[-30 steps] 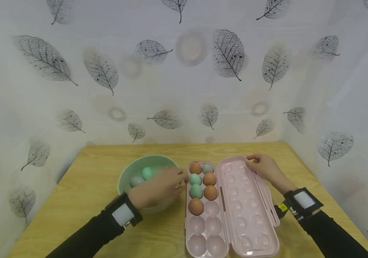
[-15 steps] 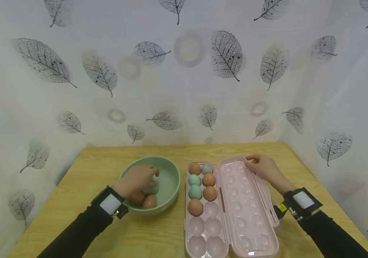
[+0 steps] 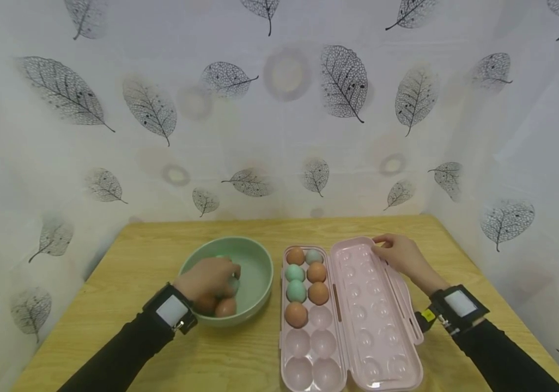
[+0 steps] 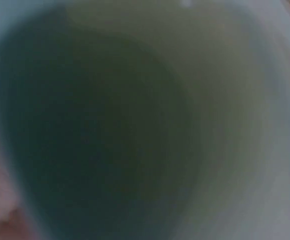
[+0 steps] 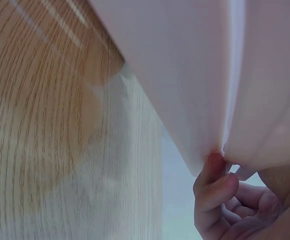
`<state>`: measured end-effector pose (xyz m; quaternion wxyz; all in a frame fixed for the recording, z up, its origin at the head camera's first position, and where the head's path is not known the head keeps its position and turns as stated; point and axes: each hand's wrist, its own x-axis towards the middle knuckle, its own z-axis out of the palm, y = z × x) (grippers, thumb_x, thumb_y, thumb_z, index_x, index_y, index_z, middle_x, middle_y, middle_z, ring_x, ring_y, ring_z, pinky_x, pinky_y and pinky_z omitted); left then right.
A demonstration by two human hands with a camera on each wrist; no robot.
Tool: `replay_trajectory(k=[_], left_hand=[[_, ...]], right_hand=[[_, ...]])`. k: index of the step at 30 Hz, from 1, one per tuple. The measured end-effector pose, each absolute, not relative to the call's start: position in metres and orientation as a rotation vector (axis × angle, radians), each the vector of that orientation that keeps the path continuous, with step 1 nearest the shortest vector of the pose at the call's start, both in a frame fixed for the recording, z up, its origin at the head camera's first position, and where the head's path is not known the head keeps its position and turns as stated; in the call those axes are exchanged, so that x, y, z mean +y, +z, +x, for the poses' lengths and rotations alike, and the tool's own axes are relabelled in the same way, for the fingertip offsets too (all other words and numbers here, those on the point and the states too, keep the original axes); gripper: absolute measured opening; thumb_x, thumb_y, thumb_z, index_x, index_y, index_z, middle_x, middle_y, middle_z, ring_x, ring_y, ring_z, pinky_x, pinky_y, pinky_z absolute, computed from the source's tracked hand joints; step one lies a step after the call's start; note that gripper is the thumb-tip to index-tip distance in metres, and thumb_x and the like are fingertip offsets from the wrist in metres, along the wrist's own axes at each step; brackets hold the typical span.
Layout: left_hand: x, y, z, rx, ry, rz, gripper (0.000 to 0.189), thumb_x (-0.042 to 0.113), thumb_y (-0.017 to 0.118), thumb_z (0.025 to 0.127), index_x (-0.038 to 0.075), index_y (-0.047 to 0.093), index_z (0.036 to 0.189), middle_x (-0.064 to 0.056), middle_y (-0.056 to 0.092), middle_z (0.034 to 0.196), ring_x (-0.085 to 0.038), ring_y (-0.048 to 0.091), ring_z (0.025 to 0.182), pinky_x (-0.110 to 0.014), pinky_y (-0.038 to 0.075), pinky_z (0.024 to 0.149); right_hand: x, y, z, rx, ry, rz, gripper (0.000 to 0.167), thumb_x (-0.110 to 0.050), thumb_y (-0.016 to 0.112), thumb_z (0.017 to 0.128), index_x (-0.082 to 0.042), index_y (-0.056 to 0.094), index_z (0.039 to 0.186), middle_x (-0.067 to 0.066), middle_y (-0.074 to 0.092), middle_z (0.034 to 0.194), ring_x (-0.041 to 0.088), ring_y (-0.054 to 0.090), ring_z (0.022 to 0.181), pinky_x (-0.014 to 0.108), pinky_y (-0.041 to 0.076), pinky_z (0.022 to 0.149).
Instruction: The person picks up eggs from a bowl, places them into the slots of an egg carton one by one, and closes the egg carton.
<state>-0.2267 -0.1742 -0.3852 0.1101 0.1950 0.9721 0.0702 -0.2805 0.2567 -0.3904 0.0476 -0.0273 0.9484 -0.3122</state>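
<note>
My left hand (image 3: pixel 208 279) reaches into the green bowl (image 3: pixel 257 294), its fingers curled round a pale green egg (image 3: pixel 234 284) that they partly hide. Below that hand lie brown eggs (image 3: pixel 225 307), and a bit of another green egg shows behind it. In the left wrist view the blurred bowl (image 4: pixel 110 125) fills nearly everything. To the right, a pink egg box (image 3: pixel 310 343) lies open with brown and green eggs in its far cups; the near cups hold none. My right hand (image 3: pixel 401 255) pinches the far corner of its lid (image 3: pixel 370 316), and fingertips touch the lid edge in the right wrist view.
All this stands on a wood-grain table (image 3: pixel 157 239). A leaf-print curtain (image 3: pixel 279 125) hangs behind the table and along both sides. The box lies just right of the bowl, with a narrow strip of table between them.
My left hand has gone from beside the egg box back left into the bowl, and its fingers have lowered onto the pale green egg. The right hand stays at the lid.
</note>
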Motion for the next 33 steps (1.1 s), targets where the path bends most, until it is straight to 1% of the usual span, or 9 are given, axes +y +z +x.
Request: replay_trajectory(k=[5, 8, 11, 16, 20, 23, 28, 31, 33], left_hand=[[-0.1729, -0.3860, -0.2244, 2.870, 0.201, 0.584, 0.020, 0.012, 0.071, 0.070, 0.014, 0.069, 0.091, 0.001, 0.066, 0.085, -0.018, 0.058, 0.079, -0.041, 0.055, 0.080], [-0.1727, -0.3871, -0.2240, 2.866, 0.219, 0.586, 0.020, 0.010, 0.071, 0.070, 0.016, 0.067, 0.088, 0.003, 0.062, 0.082, -0.016, 0.055, 0.078, -0.039, 0.053, 0.078], [-0.1726, -0.3876, -0.2246, 2.863, 0.224, 0.605, 0.021, 0.009, 0.071, 0.071, 0.015, 0.066, 0.091, 0.003, 0.061, 0.080, -0.016, 0.053, 0.077, -0.038, 0.052, 0.075], [-0.1734, -0.3880, -0.2262, 2.865, 0.210, 0.661, 0.027, 0.012, 0.074, 0.073, 0.014, 0.065, 0.099, 0.004, 0.058, 0.081, -0.016, 0.052, 0.076, -0.036, 0.050, 0.069], [-0.1744, -0.3881, -0.2269, 2.853, 0.224, 0.701, 0.032, 0.013, 0.074, 0.075, 0.014, 0.063, 0.105, 0.004, 0.057, 0.085, -0.015, 0.052, 0.076, -0.034, 0.049, 0.067], [-0.1740, -0.3862, -0.2271, 2.849, 0.238, 0.721, 0.034, 0.014, 0.075, 0.079, 0.012, 0.064, 0.110, 0.002, 0.059, 0.091, -0.015, 0.055, 0.079, -0.034, 0.052, 0.071], [-0.1726, -0.3819, -0.2276, 2.848, 0.281, 0.727, 0.032, 0.017, 0.074, 0.087, 0.007, 0.067, 0.116, -0.002, 0.065, 0.100, -0.015, 0.060, 0.087, -0.037, 0.056, 0.082], [-0.1722, -0.3805, -0.2275, 2.865, 0.276, 0.740, 0.028, 0.023, 0.073, 0.091, 0.009, 0.067, 0.114, -0.001, 0.064, 0.101, -0.012, 0.060, 0.087, -0.035, 0.056, 0.082], [-0.1723, -0.3805, -0.2275, 2.877, 0.271, 0.752, 0.027, 0.027, 0.073, 0.092, 0.010, 0.067, 0.113, 0.000, 0.063, 0.100, -0.011, 0.059, 0.086, -0.032, 0.055, 0.079]], right_hand=[[0.2572, -0.3898, -0.2801, 2.889, -0.960, -0.085, 0.046, -0.028, 0.059, 0.100, 0.002, 0.060, 0.135, 0.023, 0.067, 0.111, 0.026, 0.064, 0.089, 0.029, 0.054, 0.070], [0.2568, -0.3907, -0.2807, 2.892, -0.964, -0.086, 0.046, -0.028, 0.059, 0.100, 0.002, 0.060, 0.135, 0.022, 0.067, 0.110, 0.025, 0.064, 0.088, 0.028, 0.053, 0.069], [0.2570, -0.3911, -0.2811, 2.891, -0.967, -0.085, 0.046, -0.028, 0.059, 0.100, 0.002, 0.059, 0.135, 0.022, 0.067, 0.109, 0.025, 0.064, 0.088, 0.028, 0.052, 0.069], [0.2573, -0.3917, -0.2817, 2.896, -0.958, -0.088, 0.046, -0.028, 0.060, 0.100, 0.002, 0.060, 0.134, 0.022, 0.067, 0.109, 0.025, 0.064, 0.088, 0.028, 0.052, 0.069], [0.2572, -0.3922, -0.2819, 2.906, -0.946, -0.097, 0.045, -0.027, 0.060, 0.100, 0.003, 0.060, 0.134, 0.022, 0.068, 0.109, 0.025, 0.065, 0.087, 0.028, 0.053, 0.069], [0.2569, -0.3924, -0.2819, 2.902, -0.946, -0.090, 0.045, -0.027, 0.059, 0.100, 0.003, 0.059, 0.134, 0.022, 0.067, 0.109, 0.024, 0.064, 0.087, 0.028, 0.053, 0.069], [0.2566, -0.3906, -0.2809, 2.893, -0.950, -0.077, 0.046, -0.027, 0.059, 0.100, 0.003, 0.059, 0.135, 0.022, 0.067, 0.109, 0.025, 0.064, 0.087, 0.028, 0.052, 0.068], [0.2568, -0.3895, -0.2803, 2.894, -0.947, -0.079, 0.046, -0.027, 0.059, 0.100, 0.003, 0.059, 0.135, 0.022, 0.067, 0.110, 0.026, 0.064, 0.088, 0.028, 0.052, 0.068], [0.2567, -0.3893, -0.2802, 2.892, -0.950, -0.079, 0.046, -0.027, 0.059, 0.100, 0.003, 0.059, 0.135, 0.022, 0.067, 0.110, 0.026, 0.064, 0.088, 0.028, 0.052, 0.069]])
